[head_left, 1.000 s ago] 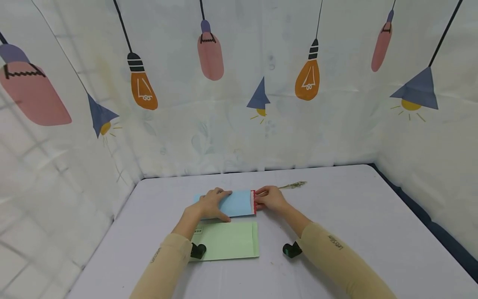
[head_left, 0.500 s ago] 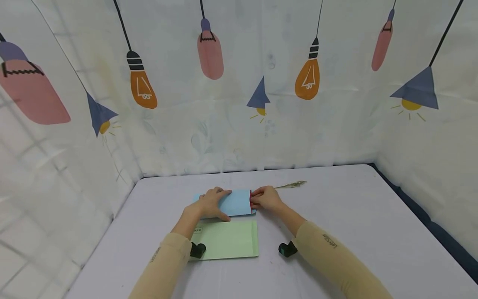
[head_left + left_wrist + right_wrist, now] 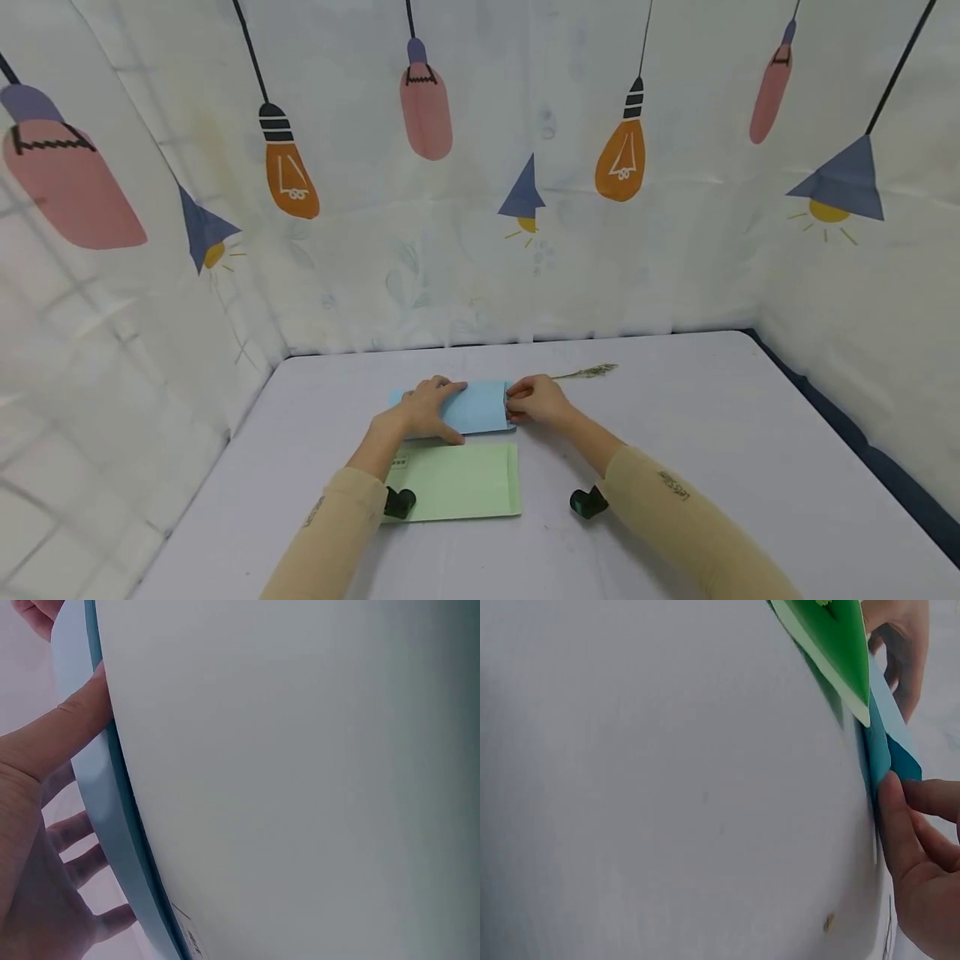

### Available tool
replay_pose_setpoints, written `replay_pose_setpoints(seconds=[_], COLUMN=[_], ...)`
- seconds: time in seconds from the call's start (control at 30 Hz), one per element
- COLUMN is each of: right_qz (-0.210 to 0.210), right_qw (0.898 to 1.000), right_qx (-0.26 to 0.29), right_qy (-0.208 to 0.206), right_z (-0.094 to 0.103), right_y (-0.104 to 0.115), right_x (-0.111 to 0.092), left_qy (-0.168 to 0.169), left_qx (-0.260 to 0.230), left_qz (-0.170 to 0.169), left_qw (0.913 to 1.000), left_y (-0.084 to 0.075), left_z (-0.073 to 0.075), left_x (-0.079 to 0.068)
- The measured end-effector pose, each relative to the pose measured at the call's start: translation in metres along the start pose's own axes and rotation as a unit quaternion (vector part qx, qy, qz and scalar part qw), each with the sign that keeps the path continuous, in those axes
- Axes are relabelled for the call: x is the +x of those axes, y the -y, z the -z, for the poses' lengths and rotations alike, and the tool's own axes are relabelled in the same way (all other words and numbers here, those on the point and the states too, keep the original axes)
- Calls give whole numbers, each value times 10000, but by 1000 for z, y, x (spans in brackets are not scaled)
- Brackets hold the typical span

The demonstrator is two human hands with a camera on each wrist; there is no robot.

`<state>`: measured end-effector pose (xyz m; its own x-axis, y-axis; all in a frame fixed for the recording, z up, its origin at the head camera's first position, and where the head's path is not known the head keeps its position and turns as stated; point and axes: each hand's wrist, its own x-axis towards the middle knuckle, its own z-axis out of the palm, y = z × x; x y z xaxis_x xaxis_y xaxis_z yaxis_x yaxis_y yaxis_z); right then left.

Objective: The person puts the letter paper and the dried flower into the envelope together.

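Observation:
A light blue envelope (image 3: 480, 408) lies flat near the table's far side. My left hand (image 3: 429, 410) rests across it, fingers spread over the top and thumb at its near edge. At the envelope's right end, my right hand (image 3: 542, 400) pinches the open mouth between thumb and fingers, close to the darker blue inner side (image 3: 906, 761). The red-edged piece that stood out of this mouth is now hidden. In front lies a pale green envelope (image 3: 461, 482); its opening, seen in the right wrist view, shows something yellow-green inside (image 3: 823, 602).
A dried grass sprig (image 3: 592, 371) lies behind my right hand. Small dark wrist cameras, one on the left (image 3: 400, 502) and one on the right (image 3: 588, 502), hang under the sleeves. A patterned white curtain (image 3: 480, 275) closes off the white table's back edge.
The red-edged piece has gone leftward into the blue envelope under my right hand's fingers. That hand moved slightly left with it. My left hand stays in place on the envelope.

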<state>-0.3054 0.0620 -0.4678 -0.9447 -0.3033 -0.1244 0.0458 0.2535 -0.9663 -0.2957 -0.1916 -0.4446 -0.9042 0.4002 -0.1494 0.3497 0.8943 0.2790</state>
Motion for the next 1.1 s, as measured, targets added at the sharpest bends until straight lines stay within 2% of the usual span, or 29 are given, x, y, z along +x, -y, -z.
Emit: replay_pose_setpoints(seconds=[0.17, 0.33, 0.63, 0.83, 1.1], right_qz=[182, 67, 125, 175, 188], right_qw=[9982, 9921, 9866, 9796, 9666], right_qx=[-579, -1237, -1596, -1957, -2384], right_qy=[1, -206, -301, -424, -917], right_z=[21, 50, 103, 125, 145], right_y=[1, 2, -2, -3, -10], right_x=[-6, -14, -28, -34, -27], left_qy=[-14, -46, -21, -4, -98], left_qx=[-31, -9, -87, -144, -156], left_qz=[-96, -115, -95, -107, -143], left_qw=[9999, 9999, 9999, 9998, 9997], left_y=[0, 0, -1, -3, -2], left_z=[-1, -1, 0, 0, 2], left_x=[-1, -1, 0, -1, -2])
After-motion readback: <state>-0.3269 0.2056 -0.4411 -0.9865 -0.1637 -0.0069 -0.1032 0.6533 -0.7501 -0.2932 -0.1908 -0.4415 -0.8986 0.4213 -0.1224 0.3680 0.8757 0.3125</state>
